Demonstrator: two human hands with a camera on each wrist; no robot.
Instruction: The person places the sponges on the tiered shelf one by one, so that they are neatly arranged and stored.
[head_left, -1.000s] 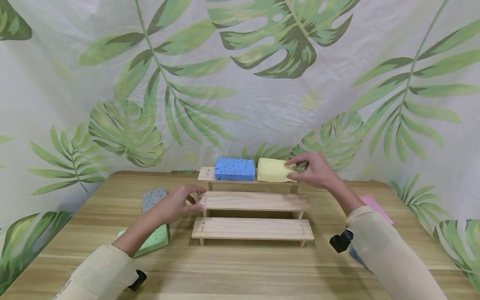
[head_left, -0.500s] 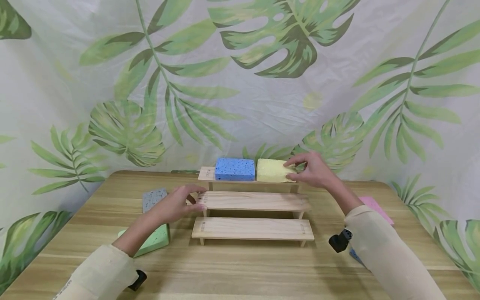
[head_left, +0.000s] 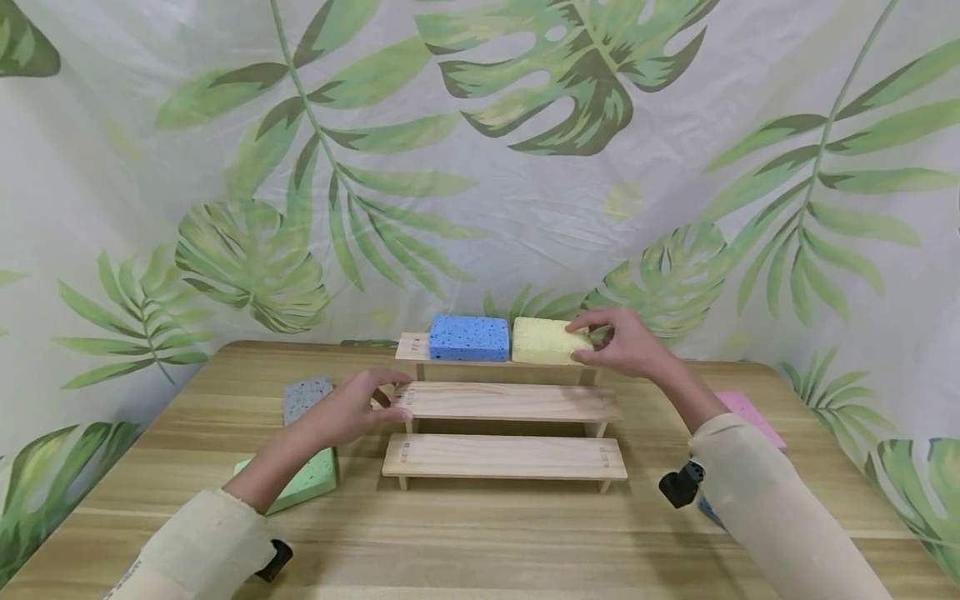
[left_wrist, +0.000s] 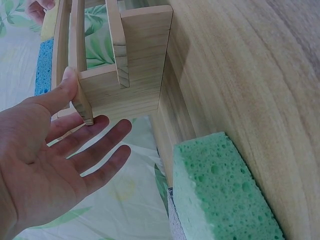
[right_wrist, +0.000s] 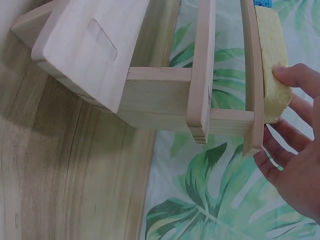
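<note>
A three-tier wooden stand (head_left: 510, 457) stands on the table, its tiers stepping up toward the back. On the top tier lie a blue sponge (head_left: 468, 338) and, to its right, a yellow sponge (head_left: 543, 342), a narrow gap between them. My right hand (head_left: 626, 340) pinches the yellow sponge's right end, the thumb (right_wrist: 295, 77) on its near face and the other fingers around the end of the tier. With thumb and index finger my left hand (head_left: 356, 408) grips the left end of the middle tier; its remaining fingers (left_wrist: 107, 162) spread loosely below.
A grey sponge (head_left: 306, 398) and a green sponge (head_left: 309, 482) lie on the table (head_left: 480, 542) at the left, partly behind the left forearm. At the right are a pink sponge (head_left: 752, 417) and a blue piece (head_left: 708, 510) mostly hidden by the sleeve. A leaf-print cloth (head_left: 525, 225) hangs behind.
My right hand has shifted the yellow sponge slightly left, closer to the blue one. The left hand stays at the middle tier's end.
</note>
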